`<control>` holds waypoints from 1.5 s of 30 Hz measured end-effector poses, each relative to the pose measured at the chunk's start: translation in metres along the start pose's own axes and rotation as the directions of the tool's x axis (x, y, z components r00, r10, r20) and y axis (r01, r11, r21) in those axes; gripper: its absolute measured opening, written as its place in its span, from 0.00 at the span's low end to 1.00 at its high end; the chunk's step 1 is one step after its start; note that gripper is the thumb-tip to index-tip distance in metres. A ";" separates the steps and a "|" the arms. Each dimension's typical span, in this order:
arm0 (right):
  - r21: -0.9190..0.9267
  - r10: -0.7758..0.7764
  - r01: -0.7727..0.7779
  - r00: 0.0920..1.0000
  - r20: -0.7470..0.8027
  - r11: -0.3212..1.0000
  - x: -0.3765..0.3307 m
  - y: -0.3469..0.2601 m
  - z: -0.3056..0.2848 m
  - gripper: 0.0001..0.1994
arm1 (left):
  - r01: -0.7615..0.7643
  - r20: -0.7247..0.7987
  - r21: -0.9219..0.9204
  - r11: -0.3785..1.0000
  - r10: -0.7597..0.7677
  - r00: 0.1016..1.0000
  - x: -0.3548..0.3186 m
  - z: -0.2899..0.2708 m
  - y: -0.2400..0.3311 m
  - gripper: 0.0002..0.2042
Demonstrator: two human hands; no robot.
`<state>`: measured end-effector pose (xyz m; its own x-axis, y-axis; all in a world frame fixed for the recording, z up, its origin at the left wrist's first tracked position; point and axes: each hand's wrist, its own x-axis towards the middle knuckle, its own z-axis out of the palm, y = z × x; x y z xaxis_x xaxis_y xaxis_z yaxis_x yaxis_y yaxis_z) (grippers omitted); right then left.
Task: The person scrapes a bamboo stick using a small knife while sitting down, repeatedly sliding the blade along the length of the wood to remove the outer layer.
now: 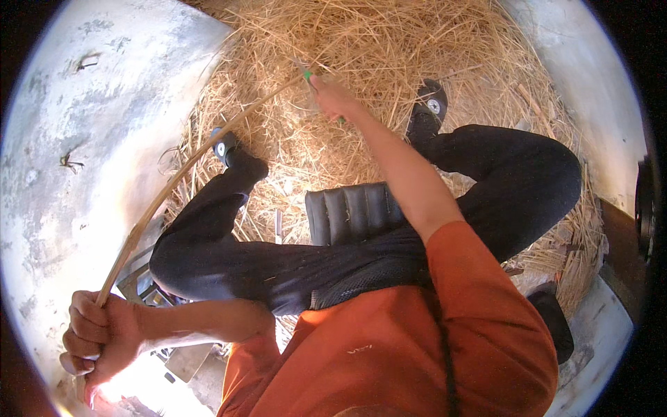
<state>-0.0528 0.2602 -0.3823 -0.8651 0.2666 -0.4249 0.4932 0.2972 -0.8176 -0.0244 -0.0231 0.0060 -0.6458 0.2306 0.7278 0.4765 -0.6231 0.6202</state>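
Observation:
At the lower left my left hand [104, 337] is closed in a fist around the near end of a long tan cane-like length [187, 165]. It could be a stalk or a thin bundle of straw; I cannot tell which. It slants up and away to the right, bowing slightly, over my left foot. Its far end comes up to my right hand [333, 101], which is stretched out over the straw and closed on a green-handled tool [308, 74]. A short grey tip shows beyond the fingers. Its exact kind is too small to tell.
Loose dry straw [389, 42] covers the floor ahead, between a pale wall [104, 132] on the left and another [583, 76] on the right. A black ribbed cushion [354, 212] lies between my dark-trousered legs. Dark shoes [427, 111] rest on the straw.

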 end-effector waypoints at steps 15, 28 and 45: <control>-0.653 -0.033 0.077 0.996 0.081 0.753 0.005 0.087 -0.004 0.20 | -0.065 -0.169 0.148 0.987 0.090 0.981 0.006 0.002 -0.003 0.30; -0.218 -0.066 0.014 0.970 -0.235 0.976 -0.029 -0.017 0.015 0.28 | 0.064 -0.547 0.680 0.730 0.448 0.707 0.005 0.055 -0.023 0.28; -0.036 -0.049 0.040 0.946 -0.321 0.999 -0.023 -0.032 0.033 0.25 | 0.085 -0.424 0.806 0.586 0.472 0.773 0.000 0.049 -0.021 0.28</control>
<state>-0.0518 0.2147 -0.3591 -0.8131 0.5317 -0.2369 0.4613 0.3405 -0.8193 -0.0053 0.0262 0.0071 -0.5269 -0.4331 0.7313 0.7054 0.2572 0.6605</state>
